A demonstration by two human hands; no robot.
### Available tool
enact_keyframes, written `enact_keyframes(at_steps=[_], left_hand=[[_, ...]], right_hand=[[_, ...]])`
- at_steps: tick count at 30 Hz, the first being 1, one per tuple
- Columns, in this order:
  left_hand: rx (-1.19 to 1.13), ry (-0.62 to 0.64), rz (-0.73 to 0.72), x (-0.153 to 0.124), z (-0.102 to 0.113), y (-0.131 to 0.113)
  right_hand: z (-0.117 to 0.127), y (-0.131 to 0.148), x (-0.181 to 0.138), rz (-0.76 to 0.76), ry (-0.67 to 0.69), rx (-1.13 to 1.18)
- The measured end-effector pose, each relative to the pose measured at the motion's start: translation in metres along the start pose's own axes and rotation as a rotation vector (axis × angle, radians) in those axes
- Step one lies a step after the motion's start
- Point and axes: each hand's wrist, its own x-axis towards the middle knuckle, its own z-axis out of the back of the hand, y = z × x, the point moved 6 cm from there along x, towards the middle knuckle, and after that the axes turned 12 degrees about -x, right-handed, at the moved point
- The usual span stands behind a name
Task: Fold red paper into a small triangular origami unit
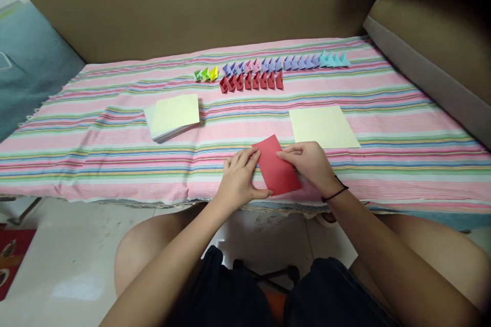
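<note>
A folded red sheet of paper (276, 166) lies tilted on the striped tablecloth (95, 153) near the front edge. My left hand (240, 179) pinches its left edge, thumb at the lower corner and fingers at the upper corner. My right hand (310, 163) presses fingertips on its right edge. Both hands are closed on the paper. A black band circles my right wrist.
A stack of pale yellow paper (174, 116) sits to the left, a single pale yellow sheet (322, 126) to the right. Rows of small folded paper pieces, red (251, 82) and green, yellow, purple, pink, blue (272, 65), line the far side. Sofa cushion (429, 36) at right.
</note>
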Motion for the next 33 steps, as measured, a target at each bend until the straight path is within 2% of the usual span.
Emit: enact_keyframes(at_steps=[11,19,22,23,27,29,31,33], left_hand=[[0.142,-0.087,-0.090,-0.002,-0.009,-0.004],[0.050,-0.064,-0.059,-0.001,-0.007,0.001],[-0.169,0.020,-0.022,0.002,-0.002,0.005],[-0.291,0.010,-0.003,0.002,0.003,0.005],[-0.937,-0.240,0.156,0.002,0.022,0.006],[-1.200,-0.231,0.169,0.002,0.025,-0.005],[-1.304,-0.183,0.113,0.002,0.031,-0.024],[-1.294,-0.245,0.043,-0.001,0.048,-0.040]], right_hand=[[-0.003,-0.005,0.003,0.017,-0.016,0.021],[-0.008,-0.010,0.006,0.052,-0.050,0.115],[-0.008,-0.009,0.004,0.073,-0.068,0.192],[-0.008,-0.007,0.001,0.080,-0.077,0.224],[0.002,0.016,-0.015,0.134,-0.095,0.367],[0.011,0.036,-0.028,0.180,-0.096,0.420],[0.022,0.056,-0.041,0.227,-0.097,0.452],[0.035,0.075,-0.055,0.279,-0.091,0.472]])
